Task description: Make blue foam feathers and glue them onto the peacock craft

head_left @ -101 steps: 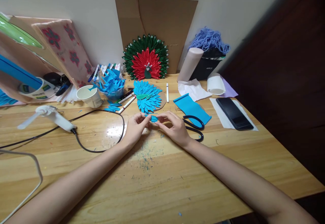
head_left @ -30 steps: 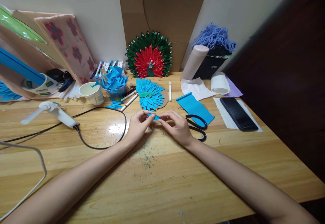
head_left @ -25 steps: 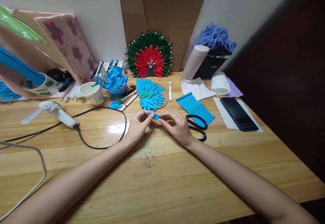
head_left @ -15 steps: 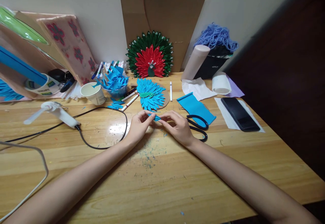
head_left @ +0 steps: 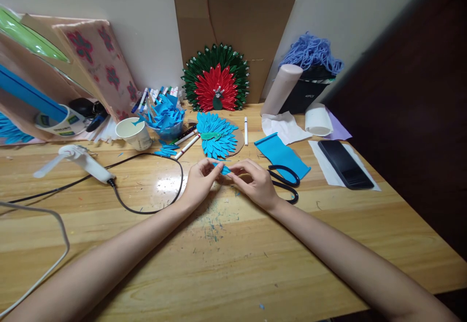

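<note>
Little has shifted: both hands stay together over the table (head_left: 233,244), just before the blue fan (head_left: 217,137). Left hand (head_left: 199,182) and right hand (head_left: 255,182) pinch a blue scrap (head_left: 224,169) between fingertips, seemingly folding it. Next comes a firm, even crease.

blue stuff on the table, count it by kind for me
blue petal piece pinched between left hand and right hand: 1
blue peacock fan on cardboard: 1
bowl of blue petals: 1
loose blue petal pile: 1
blue foam sheet: 1
blue yarn bundle: 1
total: 6
</note>
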`<state>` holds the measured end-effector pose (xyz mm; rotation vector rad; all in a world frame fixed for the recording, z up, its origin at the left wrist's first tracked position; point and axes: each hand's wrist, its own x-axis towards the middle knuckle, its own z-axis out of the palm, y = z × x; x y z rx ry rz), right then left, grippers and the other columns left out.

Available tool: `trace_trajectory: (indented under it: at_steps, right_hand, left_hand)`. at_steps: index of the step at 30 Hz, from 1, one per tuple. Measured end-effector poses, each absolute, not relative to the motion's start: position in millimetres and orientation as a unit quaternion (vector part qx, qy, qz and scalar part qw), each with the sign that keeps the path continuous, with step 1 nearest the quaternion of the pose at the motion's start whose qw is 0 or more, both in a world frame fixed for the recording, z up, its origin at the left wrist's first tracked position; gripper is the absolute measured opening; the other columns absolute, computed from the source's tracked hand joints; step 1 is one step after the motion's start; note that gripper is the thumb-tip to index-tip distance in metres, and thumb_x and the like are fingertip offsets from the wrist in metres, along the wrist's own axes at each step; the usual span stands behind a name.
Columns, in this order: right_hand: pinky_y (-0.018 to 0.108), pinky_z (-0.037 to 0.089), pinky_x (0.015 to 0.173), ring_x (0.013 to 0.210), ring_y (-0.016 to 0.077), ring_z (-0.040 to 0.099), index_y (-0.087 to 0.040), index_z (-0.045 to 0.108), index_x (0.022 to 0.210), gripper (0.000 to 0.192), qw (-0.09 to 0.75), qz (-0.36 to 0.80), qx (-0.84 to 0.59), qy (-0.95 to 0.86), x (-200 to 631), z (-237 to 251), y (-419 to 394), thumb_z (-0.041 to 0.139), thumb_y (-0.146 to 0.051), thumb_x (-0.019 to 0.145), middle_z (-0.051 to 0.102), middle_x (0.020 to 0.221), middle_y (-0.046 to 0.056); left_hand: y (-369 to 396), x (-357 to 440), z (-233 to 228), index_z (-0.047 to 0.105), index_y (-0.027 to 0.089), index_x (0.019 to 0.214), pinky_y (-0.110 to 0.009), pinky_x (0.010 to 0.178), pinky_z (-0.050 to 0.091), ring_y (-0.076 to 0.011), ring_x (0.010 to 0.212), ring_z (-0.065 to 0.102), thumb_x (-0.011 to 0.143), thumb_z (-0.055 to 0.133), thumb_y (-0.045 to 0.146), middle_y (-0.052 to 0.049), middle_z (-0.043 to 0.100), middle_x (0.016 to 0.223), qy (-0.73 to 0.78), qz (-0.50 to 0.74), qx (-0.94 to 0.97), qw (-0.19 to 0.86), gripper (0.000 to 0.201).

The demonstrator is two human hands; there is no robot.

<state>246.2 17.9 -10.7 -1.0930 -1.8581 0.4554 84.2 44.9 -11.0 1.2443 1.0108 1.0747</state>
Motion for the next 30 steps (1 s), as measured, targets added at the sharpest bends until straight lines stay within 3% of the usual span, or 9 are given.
trace_trajectory:
  at_steps: [16,24,30]
  right_hand:
    - [0.031,0.053,0.067,0.077,0.0167,0.061,-0.021,0.059,0.089,0.012,0.451,0.164,-0.440,-0.759,247.5,-12.4,18.8,0.062,-0.026,0.079,0.062,0.081,0.004]
    - [0.031,0.053,0.068,0.077,0.0167,0.061,-0.020,0.059,0.089,0.022,0.458,0.157,-0.430,-0.762,247.9,-12.7,19.1,0.068,-0.032,0.073,0.063,0.082,0.003]
    - [0.032,0.052,0.068,0.078,0.0170,0.061,-0.021,0.058,0.088,0.015,0.452,0.162,-0.436,-0.761,247.6,-11.7,18.8,0.064,-0.029,0.077,0.063,0.081,0.003]
  left_hand:
    - [44.0,84.8,-7.8,0.060,0.015,0.075,-0.022,0.057,0.043,-0.0093,0.057,0.054,0.074,0.062,0.030,-0.001,0.062,0.064,0.430,0.448,0.528,0.579,0.016]
    - [44.2,84.3,-9.0,0.059,0.015,0.075,-0.022,0.056,0.042,-0.0097,0.056,0.053,0.074,0.062,0.033,0.000,0.058,0.062,0.433,0.443,0.534,0.575,0.019]
    - [43.9,84.6,-7.4,0.060,0.015,0.073,-0.022,0.055,0.041,-0.0101,0.055,0.053,0.073,0.063,0.033,0.000,0.058,0.060,0.432,0.445,0.530,0.578,0.018]
